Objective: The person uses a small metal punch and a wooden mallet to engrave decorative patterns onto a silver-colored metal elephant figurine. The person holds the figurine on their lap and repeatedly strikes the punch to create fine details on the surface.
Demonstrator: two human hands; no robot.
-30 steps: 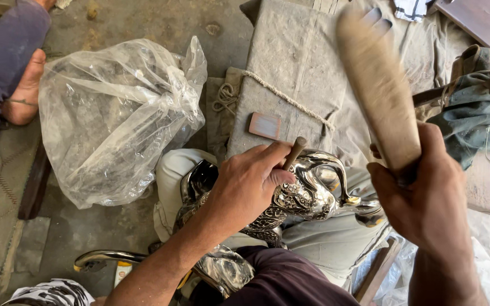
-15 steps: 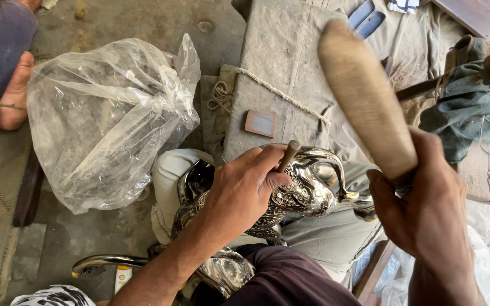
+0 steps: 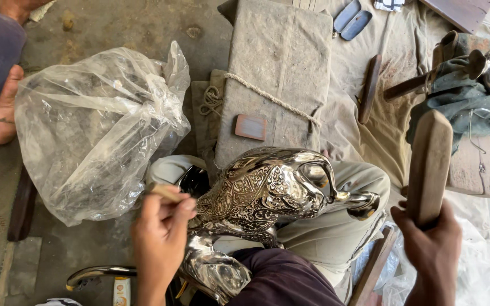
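Observation:
A shiny silver vessel [image 3: 267, 187] with engraved floral work lies across my lap, its spout [image 3: 361, 203] pointing right. My left hand [image 3: 160, 238] sits at the vessel's lower left and pinches a short wooden-handled tool [image 3: 165, 192] whose tip is near the metal. My right hand [image 3: 432, 252] is off to the right, apart from the vessel, gripping a thick wooden mallet [image 3: 429, 164] held upright. More polished metal [image 3: 216, 269] shows below the vessel by my knee.
A crumpled clear plastic bag [image 3: 97, 130] stands to the left. Beyond the vessel is a cloth-wrapped block [image 3: 279, 68] tied with rope, with a small reddish slab [image 3: 250, 127] on it. Another person's foot [image 3: 1, 107] is far left. Wooden tools and green cloth [image 3: 460, 107] lie right.
My left hand slid off the top of the vessel down to its lower left, uncovering the engraved body. My right hand dropped the mallet lower and further right.

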